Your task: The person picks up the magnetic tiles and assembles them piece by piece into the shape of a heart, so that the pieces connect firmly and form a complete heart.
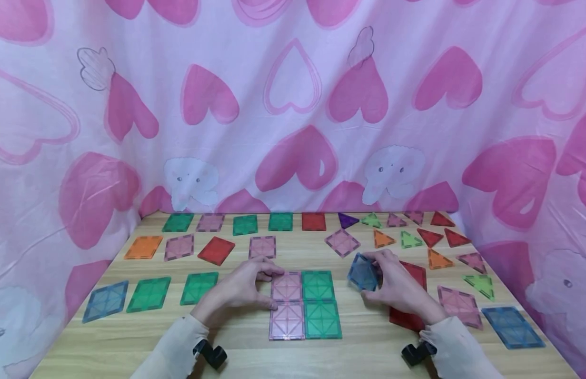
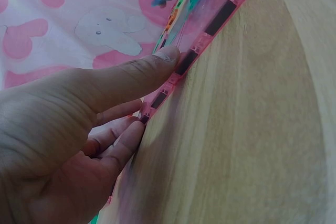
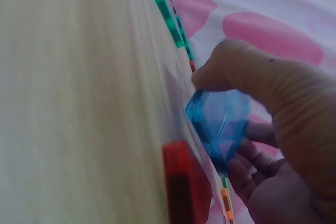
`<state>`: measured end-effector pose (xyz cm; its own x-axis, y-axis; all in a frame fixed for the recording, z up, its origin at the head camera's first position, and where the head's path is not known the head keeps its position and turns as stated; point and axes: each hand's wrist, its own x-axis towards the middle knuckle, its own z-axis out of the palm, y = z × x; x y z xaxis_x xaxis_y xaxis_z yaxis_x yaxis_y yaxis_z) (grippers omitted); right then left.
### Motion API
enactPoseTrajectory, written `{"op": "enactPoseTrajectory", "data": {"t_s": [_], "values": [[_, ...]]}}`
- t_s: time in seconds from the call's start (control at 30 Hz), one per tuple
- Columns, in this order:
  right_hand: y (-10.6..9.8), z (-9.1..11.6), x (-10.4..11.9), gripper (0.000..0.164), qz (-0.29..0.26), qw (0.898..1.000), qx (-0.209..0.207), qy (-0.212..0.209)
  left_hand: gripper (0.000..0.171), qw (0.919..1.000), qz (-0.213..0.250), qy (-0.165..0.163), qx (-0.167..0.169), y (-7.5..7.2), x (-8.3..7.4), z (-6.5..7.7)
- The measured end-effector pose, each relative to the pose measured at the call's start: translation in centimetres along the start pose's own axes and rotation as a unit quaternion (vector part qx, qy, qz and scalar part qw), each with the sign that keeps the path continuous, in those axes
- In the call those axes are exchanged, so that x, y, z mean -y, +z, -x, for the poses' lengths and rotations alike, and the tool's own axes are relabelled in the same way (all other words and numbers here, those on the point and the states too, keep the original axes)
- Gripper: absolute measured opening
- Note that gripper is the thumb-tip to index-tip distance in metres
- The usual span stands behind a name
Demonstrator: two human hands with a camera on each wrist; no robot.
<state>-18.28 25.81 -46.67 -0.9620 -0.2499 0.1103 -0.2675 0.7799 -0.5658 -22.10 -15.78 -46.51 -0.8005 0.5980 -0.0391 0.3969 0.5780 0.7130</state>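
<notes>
In the head view, two pink square magnetic tiles [image 1: 287, 320] and two green square magnetic tiles [image 1: 323, 319] lie edge to edge as a two-by-two block. My left hand [image 1: 242, 284] is at the block's left side, thumb and fingertips touching the outer edge of the pink tiles; the left wrist view shows the thumb on that pink edge [image 2: 212, 19]. To the right of the block, my right hand [image 1: 392, 281] pinches a blue square magnetic tile [image 1: 363, 272] between thumb and fingers. In the right wrist view this blue tile [image 3: 218, 119] is tilted, raised off the table.
Red tiles [image 1: 406, 318] lie partly hidden under my right forearm. More squares, such as a green one [image 1: 148, 293], spread over the left and back of the wooden table [image 1: 245, 355]. Small triangles [image 1: 439, 259] cluster at the back right. A heart-printed curtain [image 1: 293, 158] surrounds the table.
</notes>
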Motion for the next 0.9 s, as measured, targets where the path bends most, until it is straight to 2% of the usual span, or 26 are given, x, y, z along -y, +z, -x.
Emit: {"op": "enactPoseTrajectory", "data": {"t_s": [0.2, 0.47, 0.63, 0.9], "values": [[0.4, -0.1, 0.3, 0.087, -0.096, 0.995, 0.021, -0.022, 0.077, 0.9999, 0.008, -0.008, -0.001, 0.0, 0.0, 0.1], [2.0, -0.3, 0.7, 0.090, -0.209, 0.973, 0.070, -0.069, 0.077, 0.9998, 0.014, -0.013, -0.003, 0.0, 0.0, 0.1], [3.1, -0.4, 1.2, 0.091, -0.245, 0.961, 0.081, -0.098, 0.077, 0.9998, 0.014, -0.010, -0.001, 0.0, 0.0, 0.2], [3.9, -0.5, 2.2, 0.090, -0.247, 0.961, 0.090, -0.091, 0.077, 0.9999, 0.010, -0.011, 0.002, 0.0, 0.0, 0.0]]}}
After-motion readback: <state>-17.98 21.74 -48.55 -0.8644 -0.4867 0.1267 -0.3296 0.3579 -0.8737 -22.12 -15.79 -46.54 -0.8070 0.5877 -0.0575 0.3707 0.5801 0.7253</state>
